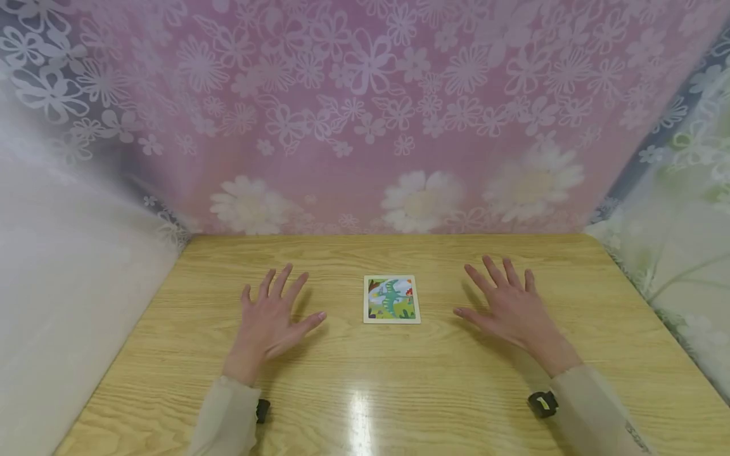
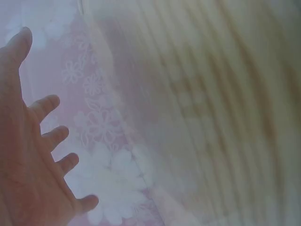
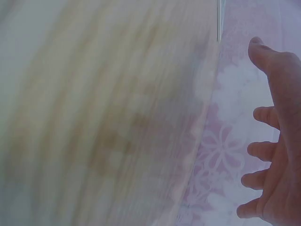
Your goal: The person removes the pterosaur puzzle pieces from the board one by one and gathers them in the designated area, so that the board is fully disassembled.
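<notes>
- Beige sleeves are nearest the camera, both forearms extended over the tabletop. Black wrist devices show at the cuffs, one per arm.
- My left hand: fingers spread apart, thumb pointing toward the middle. The left wrist view confirms the fingers separated, thumb well away from the other four.
- My right hand: fingers apart likewise, thumb turned inward. The right wrist view agrees.
- Picture card: lying flat and face up on the tabletop, between my hands and touching neither. White border; green, winged, dinosaur-like creature printed on a coloured scene.
- Tabletop: light wood grain, with a bright reflection in front of the card. I note shadows beside both hands.
- Surroundings: pink floral cloth behind the far edge; whitish cloth at left; pale flower-printed cloth at right.
- Wrist views: wood surface blurred, fine detail unreadable.
</notes>
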The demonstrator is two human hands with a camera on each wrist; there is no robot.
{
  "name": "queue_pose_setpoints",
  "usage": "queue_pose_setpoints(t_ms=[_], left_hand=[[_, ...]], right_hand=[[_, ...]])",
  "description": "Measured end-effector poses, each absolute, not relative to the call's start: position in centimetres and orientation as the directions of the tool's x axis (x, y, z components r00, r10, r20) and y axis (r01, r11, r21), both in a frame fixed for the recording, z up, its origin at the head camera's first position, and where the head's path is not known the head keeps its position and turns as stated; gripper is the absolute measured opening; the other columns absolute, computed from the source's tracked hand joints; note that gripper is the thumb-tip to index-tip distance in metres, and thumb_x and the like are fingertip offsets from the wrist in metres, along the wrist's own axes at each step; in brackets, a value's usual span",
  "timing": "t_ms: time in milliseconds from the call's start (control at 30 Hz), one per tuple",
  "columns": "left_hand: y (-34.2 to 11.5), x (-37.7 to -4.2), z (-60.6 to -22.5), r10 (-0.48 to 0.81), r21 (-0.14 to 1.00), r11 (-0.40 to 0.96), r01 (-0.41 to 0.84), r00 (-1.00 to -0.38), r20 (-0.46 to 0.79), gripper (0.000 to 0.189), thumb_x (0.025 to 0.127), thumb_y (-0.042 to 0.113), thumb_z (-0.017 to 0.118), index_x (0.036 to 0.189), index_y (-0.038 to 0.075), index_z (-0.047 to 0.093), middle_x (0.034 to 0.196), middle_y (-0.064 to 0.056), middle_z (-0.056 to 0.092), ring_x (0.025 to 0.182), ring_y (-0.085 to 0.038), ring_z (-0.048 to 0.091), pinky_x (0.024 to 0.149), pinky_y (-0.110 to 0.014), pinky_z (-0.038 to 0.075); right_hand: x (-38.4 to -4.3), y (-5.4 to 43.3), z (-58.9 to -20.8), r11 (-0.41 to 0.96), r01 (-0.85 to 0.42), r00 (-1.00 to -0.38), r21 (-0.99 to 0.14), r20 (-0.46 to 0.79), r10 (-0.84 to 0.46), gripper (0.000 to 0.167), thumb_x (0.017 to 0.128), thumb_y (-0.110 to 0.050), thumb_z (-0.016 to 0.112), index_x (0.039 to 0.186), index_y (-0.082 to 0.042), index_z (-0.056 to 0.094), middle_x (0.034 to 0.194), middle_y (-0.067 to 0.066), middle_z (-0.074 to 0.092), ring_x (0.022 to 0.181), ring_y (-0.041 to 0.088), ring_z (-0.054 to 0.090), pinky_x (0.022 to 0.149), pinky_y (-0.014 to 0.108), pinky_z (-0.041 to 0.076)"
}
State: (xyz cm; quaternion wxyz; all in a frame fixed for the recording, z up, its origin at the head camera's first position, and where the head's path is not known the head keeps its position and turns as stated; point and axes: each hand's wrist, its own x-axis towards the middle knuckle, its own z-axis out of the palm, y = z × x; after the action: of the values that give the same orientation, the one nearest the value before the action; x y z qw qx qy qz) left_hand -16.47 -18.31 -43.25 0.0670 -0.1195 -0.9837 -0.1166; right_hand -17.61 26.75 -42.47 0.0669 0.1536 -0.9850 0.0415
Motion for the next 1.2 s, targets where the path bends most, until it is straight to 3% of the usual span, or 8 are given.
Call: queue_pose_setpoints(t_ms=[233,433,567,900,1200], left_hand=[[-17.3,-18.0,-43.7,0.268,0.312,0.901,0.303,-0.952,0.151,0.086,0.092,0.078,0.05,0.161,0.03,0.032,0.171,-0.004,0.021,0.152,-0.042,0.03,0.109,-0.074,0.028],[-15.1,-19.0,-42.8,0.314,0.411,0.858,0.308,-0.948,0.055,0.083,0.092,0.072,0.057,0.16,0.03,0.036,0.17,-0.003,0.023,0.152,-0.042,0.03,0.112,-0.074,0.026],[-13.1,-19.9,-42.6,0.362,0.417,0.844,0.336,-0.932,0.019,0.079,0.092,0.068,0.061,0.158,0.03,0.039,0.169,-0.002,0.026,0.152,-0.039,0.031,0.113,-0.073,0.026],[-8.7,-22.0,-42.8,0.506,0.437,0.783,0.443,-0.862,-0.031,0.078,0.09,0.057,0.072,0.156,0.027,0.043,0.167,-0.004,0.032,0.15,-0.037,0.035,0.114,-0.067,0.031],[-7.1,-23.1,-43.5,0.537,0.399,0.791,0.464,-0.838,-0.091,0.078,0.089,0.057,0.073,0.155,0.029,0.044,0.164,-0.003,0.037,0.146,-0.034,0.04,0.112,-0.062,0.035]], right_hand=[[-18.9,24.7,-42.4,0.909,-0.386,-0.921,-0.158,0.125,-0.37,0.084,0.093,-0.066,0.061,0.158,-0.017,0.04,0.165,0.025,0.03,0.148,0.058,0.026,0.111,0.08,0.022],[-20.3,23.4,-42.9,0.864,-0.456,-0.89,-0.214,0.128,-0.438,0.078,0.094,-0.054,0.068,0.155,-0.011,0.044,0.16,0.027,0.037,0.147,0.054,0.033,0.111,0.073,0.033],[-21.0,22.5,-43.2,0.836,-0.477,-0.879,-0.27,0.123,-0.461,0.072,0.096,-0.048,0.069,0.151,-0.007,0.049,0.156,0.027,0.043,0.144,0.052,0.039,0.109,0.068,0.039],[-22.3,19.8,-44.1,0.789,-0.468,-0.88,-0.398,0.128,-0.457,0.061,0.094,-0.039,0.073,0.143,-0.005,0.058,0.144,0.023,0.057,0.134,0.044,0.053,0.11,0.06,0.043],[-23.7,18.7,-44.9,0.778,-0.451,-0.889,-0.437,0.14,-0.437,0.054,0.093,-0.035,0.076,0.137,-0.007,0.064,0.131,0.02,0.064,0.119,0.041,0.059,0.099,0.058,0.048]])
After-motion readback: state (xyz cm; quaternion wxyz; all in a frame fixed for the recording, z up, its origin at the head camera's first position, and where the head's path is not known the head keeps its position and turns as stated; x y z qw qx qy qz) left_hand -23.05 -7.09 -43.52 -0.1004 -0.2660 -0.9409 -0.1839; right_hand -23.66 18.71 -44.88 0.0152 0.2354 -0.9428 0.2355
